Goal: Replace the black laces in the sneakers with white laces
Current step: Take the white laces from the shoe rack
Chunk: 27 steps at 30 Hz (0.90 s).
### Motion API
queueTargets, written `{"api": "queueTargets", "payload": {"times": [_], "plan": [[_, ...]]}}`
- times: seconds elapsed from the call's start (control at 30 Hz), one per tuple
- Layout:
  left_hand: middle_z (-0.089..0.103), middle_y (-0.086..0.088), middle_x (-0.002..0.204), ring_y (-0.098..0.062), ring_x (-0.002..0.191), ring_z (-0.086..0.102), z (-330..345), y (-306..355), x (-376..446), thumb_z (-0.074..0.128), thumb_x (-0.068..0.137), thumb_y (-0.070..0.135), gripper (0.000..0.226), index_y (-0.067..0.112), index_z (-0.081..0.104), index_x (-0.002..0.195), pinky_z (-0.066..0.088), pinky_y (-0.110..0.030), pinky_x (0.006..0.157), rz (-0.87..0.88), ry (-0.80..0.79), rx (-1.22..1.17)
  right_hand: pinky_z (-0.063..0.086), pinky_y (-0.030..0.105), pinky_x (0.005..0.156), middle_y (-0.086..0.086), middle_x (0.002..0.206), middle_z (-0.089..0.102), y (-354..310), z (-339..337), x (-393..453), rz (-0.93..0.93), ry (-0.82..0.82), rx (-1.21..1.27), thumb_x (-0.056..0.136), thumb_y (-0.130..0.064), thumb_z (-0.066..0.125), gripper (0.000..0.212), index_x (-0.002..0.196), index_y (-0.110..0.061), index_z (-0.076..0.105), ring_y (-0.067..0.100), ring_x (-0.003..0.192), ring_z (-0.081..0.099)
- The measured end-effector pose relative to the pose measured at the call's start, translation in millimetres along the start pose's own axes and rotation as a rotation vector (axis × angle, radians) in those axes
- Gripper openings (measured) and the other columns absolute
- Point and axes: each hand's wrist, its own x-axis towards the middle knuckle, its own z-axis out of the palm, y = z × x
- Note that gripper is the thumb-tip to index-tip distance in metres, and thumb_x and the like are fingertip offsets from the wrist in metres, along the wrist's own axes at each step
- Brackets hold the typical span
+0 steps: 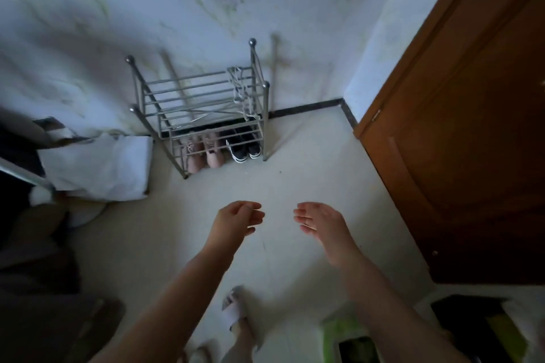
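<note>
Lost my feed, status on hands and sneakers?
Left hand pinching a thin thread; right hand open. Black sneakers on metal rack's bottom shelf, white laces draped on top. Path clear.

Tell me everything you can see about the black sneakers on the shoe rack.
The black sneakers are a dark pair with white soles, standing upright side by side, toes toward the camera. They sit on the lowest tier of the metal shoe rack, at its right end, beside pink shoes. Neither hand touches them. Lace detail is too small to tell.

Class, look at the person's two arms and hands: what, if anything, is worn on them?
Both forearms are bare, with no sleeves in view. The left hand and right hand wear no gloves, and no rings, watch or bracelet can be seen.
</note>
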Motion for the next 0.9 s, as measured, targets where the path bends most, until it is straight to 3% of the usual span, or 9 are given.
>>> {"api": "queueTargets", "payload": {"times": [0.2,0.4,0.47,0.53,0.6,0.67,0.73,0.8,0.9], "plan": [[0.069,-0.005,0.09,-0.018,0.087,0.063,-67.4,69.6,86.5,0.043,0.096,0.013,0.021,0.01,0.063,0.1,0.05,-0.033,0.085,0.02,0.032,0.03,0.048,0.025,0.068,0.005,0.081,0.064,-62.8,95.8,57.7,0.008,-0.039,-0.05,0.092,-0.008,0.054,0.011,0.085,-0.01,0.062,0.017,0.075,0.061],[0.064,-0.007,0.098,-0.02,0.087,0.055,-84.2,122.6,184.2,0.047,0.095,0.014,0.019,0.015,0.057,0.111,0.044,-0.025,0.068,0.015,0.0,0.117,0.049,0.024,0.066,0.009,0.095,0.062,-113.4,132.8,148.1,0.013,-0.003,-0.14,0.094,-0.013,0.053,0.006,0.095,-0.014,0.059,0.02,0.083,0.062],[0.063,-0.007,0.098,-0.021,0.087,0.056,-88.2,138.0,223.1,0.051,0.091,0.017,0.023,0.015,0.058,0.113,0.045,-0.028,0.073,-0.002,0.019,0.171,0.048,0.024,0.063,0.009,0.094,0.06,-131.9,142.4,186.0,0.046,-0.005,-0.151,0.095,-0.016,0.053,0.007,0.099,-0.013,0.057,0.023,0.088,0.06],[0.062,-0.005,0.09,-0.022,0.083,0.057,-92.6,152.8,267.6,0.053,0.088,0.019,0.019,0.015,0.062,0.105,0.045,-0.03,0.075,-0.023,0.026,0.25,0.048,0.025,0.062,0.007,0.093,0.059,-150.3,152.0,229.1,0.083,-0.023,-0.168,0.096,-0.017,0.052,0.011,0.105,-0.01,0.054,0.025,0.092,0.059],[0.056,-0.005,0.076,-0.02,0.069,0.05,-92.3,168.9,314.1,0.053,0.088,0.016,0.009,0.016,0.062,0.092,0.041,-0.03,0.068,-0.025,0.034,0.289,0.048,0.024,0.064,0.006,0.093,0.059,-167.6,162.6,277.6,0.103,-0.046,-0.198,0.097,-0.017,0.051,0.015,0.109,-0.009,0.053,0.025,0.094,0.058],[0.058,-0.005,0.076,-0.019,0.065,0.049,-88.5,188.0,362.1,0.056,0.085,0.02,0.013,0.016,0.061,0.096,0.041,-0.029,0.066,-0.052,0.063,0.293,0.047,0.026,0.065,0.007,0.087,0.057,-186.0,176.8,329.2,0.108,-0.036,-0.242,0.097,-0.017,0.05,0.024,0.117,-0.004,0.055,0.023,0.091,0.056],[0.059,-0.007,0.08,-0.02,0.071,0.051,-84.0,200.0,403.4,0.055,0.071,0.032,0.019,0.02,0.059,0.085,0.043,-0.032,0.069,-0.112,0.063,0.338,0.051,0.035,0.07,0.015,0.083,0.057,-198.5,191.5,369.5,0.142,-0.003,-0.31,0.097,-0.015,0.049,0.03,0.119,0.004,0.055,0.026,0.089,0.056],[0.054,-0.009,0.077,-0.019,0.073,0.049,-78.5,210.4,440.1,0.049,0.064,0.035,0.019,0.02,0.055,0.074,0.041,-0.031,0.069,-0.171,0.028,0.367,0.052,0.042,0.081,0.029,0.091,0.059,-213.9,206.8,402.0,0.163,0.037,-0.409,0.095,-0.015,0.049,0.031,0.113,0.009,0.056,0.033,0.091,0.063],[0.055,-0.01,0.079,-0.02,0.074,0.049,-70.7,223.2,490.1,0.054,0.08,0.028,0.011,0.017,0.056,0.079,0.042,-0.031,0.071,-0.207,-0.012,0.35,0.053,0.039,0.067,0.024,0.081,0.058,-223.2,226.2,455.8,0.157,0.048,-0.468,0.091,-0.015,0.048,0.024,0.098,0.003,0.062,0.033,0.074,0.064]]}}
